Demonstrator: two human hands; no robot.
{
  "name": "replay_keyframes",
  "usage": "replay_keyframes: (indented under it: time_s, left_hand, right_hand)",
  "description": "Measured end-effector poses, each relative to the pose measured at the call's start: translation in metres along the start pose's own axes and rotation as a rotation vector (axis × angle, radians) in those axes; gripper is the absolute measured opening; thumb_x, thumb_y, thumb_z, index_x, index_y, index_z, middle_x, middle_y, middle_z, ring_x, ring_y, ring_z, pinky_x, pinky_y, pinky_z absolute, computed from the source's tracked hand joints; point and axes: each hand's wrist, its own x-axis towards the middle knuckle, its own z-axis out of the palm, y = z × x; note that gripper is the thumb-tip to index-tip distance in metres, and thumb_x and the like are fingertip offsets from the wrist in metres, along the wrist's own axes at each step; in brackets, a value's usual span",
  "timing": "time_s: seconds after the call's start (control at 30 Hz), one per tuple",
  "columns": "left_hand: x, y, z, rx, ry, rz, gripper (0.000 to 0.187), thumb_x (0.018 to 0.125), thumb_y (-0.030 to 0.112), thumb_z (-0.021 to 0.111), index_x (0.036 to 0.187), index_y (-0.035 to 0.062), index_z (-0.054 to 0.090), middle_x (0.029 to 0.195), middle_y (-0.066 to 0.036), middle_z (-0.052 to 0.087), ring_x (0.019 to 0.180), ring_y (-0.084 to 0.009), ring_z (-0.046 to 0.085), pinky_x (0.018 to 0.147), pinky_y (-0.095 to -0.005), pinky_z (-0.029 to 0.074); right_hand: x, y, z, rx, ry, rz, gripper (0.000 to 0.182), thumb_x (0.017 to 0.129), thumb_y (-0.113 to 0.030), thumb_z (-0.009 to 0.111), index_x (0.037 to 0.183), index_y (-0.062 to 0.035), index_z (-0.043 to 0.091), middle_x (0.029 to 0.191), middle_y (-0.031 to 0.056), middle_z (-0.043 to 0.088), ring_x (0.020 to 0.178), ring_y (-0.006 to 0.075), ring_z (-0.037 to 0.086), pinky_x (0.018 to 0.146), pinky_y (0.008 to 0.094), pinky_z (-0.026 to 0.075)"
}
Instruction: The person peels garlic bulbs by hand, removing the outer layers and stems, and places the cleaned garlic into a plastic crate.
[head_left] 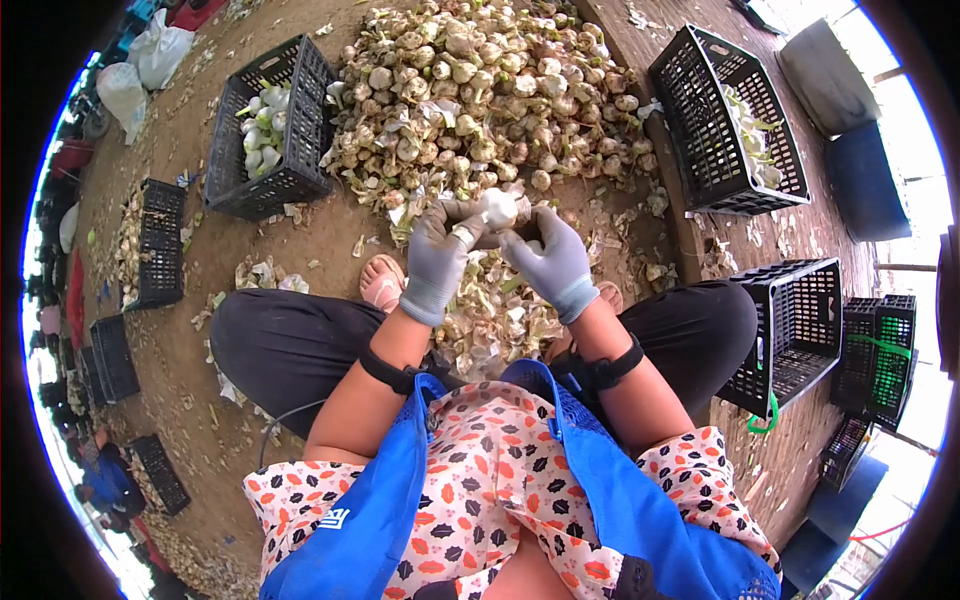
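A whitish garlic bulb (498, 208) is held up between my gloved hands, in front of the garlic pile (490, 90). My left hand (442, 250) grips it from the left, thumb lying along its near side. On the other side, the fingers of my right hand (550, 262) are closed against the bulb and its brownish outer skin; their tips are partly hidden. Both hands wear grey gloves with dirty fingers. Below them, loose garlic peelings (490, 315) cover the ground between my feet.
A black crate with peeled bulbs (270, 190) stands left of the pile, and another crate (715, 195) with whitish contents stands right. Near my right knee is a tilted black crate (800, 270). More crates (160, 245) line the left, where a person (110, 480) is partly visible.
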Motion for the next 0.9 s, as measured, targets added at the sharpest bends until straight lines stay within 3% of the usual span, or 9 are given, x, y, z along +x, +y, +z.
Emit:
replay_keyframes:
  time_s: [0.1,0.23,0.37,0.57,0.67,0.77,0.8,0.83,0.9]
  left_hand:
    - [0.001,-0.024,-0.005,0.415,-0.015,0.373,0.011,0.088,0.001,0.054,0.099,0.0008,0.053,0.089,-0.008,0.062,0.075,-0.0145,0.064,0.07,-0.0282,0.055]
    - [-0.004,-0.01,-0.002,0.039,-0.044,0.055,0.009,0.088,0.0,0.054,0.098,0.0001,0.054,0.093,-0.007,0.061,0.082,-0.0158,0.064,0.073,-0.0299,0.054]
    - [-0.002,-0.008,-0.004,0.0,-0.014,-0.012,0.009,0.088,-0.001,0.053,0.097,0.0003,0.054,0.093,-0.006,0.061,0.082,-0.0152,0.064,0.072,-0.0295,0.054]
    - [0.0,-0.021,-0.001,0.348,-0.072,0.412,0.008,0.086,-0.001,0.056,0.093,-0.0017,0.053,0.091,-0.011,0.062,0.075,-0.0156,0.064,0.067,-0.0264,0.055]
    - [-0.004,-0.007,-0.004,-0.017,-0.047,-0.061,0.01,0.089,0.003,0.053,0.098,0.0019,0.053,0.078,-0.008,0.06,0.064,-0.0155,0.061,0.064,-0.0276,0.052]
    - [-0.004,0.002,-0.008,-0.316,-0.15,-0.146,0.011,0.088,0.004,0.052,0.099,0.0022,0.053,0.079,-0.01,0.061,0.064,-0.0174,0.061,0.064,-0.0286,0.053]
    - [0.0,-0.003,-0.012,-0.361,-0.103,-0.172,0.01,0.087,0.006,0.054,0.097,0.0027,0.057,0.079,-0.01,0.063,0.064,-0.021,0.063,0.058,-0.0325,0.054]
    - [0.0,-0.005,-0.012,-0.361,-0.103,-0.17,0.01,0.087,0.006,0.054,0.097,0.0027,0.057,0.079,-0.01,0.063,0.064,-0.021,0.063,0.058,-0.0325,0.054]
    - [0.001,-0.007,-0.01,-0.52,0.01,-0.226,0.01,0.088,0.007,0.055,0.098,0.004,0.056,0.081,-0.009,0.063,0.064,-0.0185,0.062,0.059,-0.0306,0.054]
  right_hand:
    - [-0.001,-0.018,-0.003,-0.249,-0.006,0.064,0.034,0.078,-0.033,0.065,0.075,-0.0014,0.053,0.068,0.0183,0.058,0.066,0.0356,0.058,0.059,0.041,0.045]
    - [0.0,-0.004,-0.003,-0.279,0.036,-0.044,0.03,0.078,-0.03,0.064,0.076,-0.0021,0.054,0.067,0.0183,0.057,0.065,0.0363,0.057,0.058,0.0417,0.045]
    - [-0.001,-0.009,-0.006,-0.174,-0.016,0.035,0.026,0.079,-0.027,0.062,0.076,-0.0025,0.054,0.07,0.0186,0.056,0.067,0.0365,0.057,0.058,0.0418,0.044]
    - [-0.003,-0.014,-0.002,-0.247,0.094,-0.076,0.024,0.08,-0.025,0.062,0.077,-0.0026,0.056,0.069,0.0172,0.056,0.065,0.036,0.057,0.057,0.0402,0.044]
    - [-0.002,-0.007,-0.003,-0.237,0.1,-0.07,0.022,0.08,-0.023,0.062,0.076,-0.0022,0.055,0.066,0.0155,0.055,0.062,0.0316,0.057,0.057,0.037,0.045]
    - [0.005,-0.003,-0.01,-0.149,0.164,0.012,0.019,0.082,-0.019,0.061,0.079,-0.0012,0.056,0.062,0.014,0.053,0.058,0.0248,0.056,0.056,0.0336,0.044]
    - [0.008,-0.003,-0.013,-0.013,0.226,0.012,0.016,0.084,-0.014,0.059,0.08,0.0006,0.057,0.06,0.0086,0.055,0.06,0.0152,0.055,0.057,0.0293,0.044]
    - [0.013,0.001,-0.015,0.335,0.186,0.182,0.013,0.086,-0.012,0.057,0.084,0.0007,0.059,0.067,0.004,0.06,0.064,0.0104,0.056,0.058,0.0262,0.045]
    - [0.016,0.008,-0.022,0.427,0.167,0.123,0.011,0.087,-0.011,0.057,0.088,-0.0001,0.059,0.077,0.0033,0.063,0.069,0.0074,0.056,0.062,0.0232,0.046]
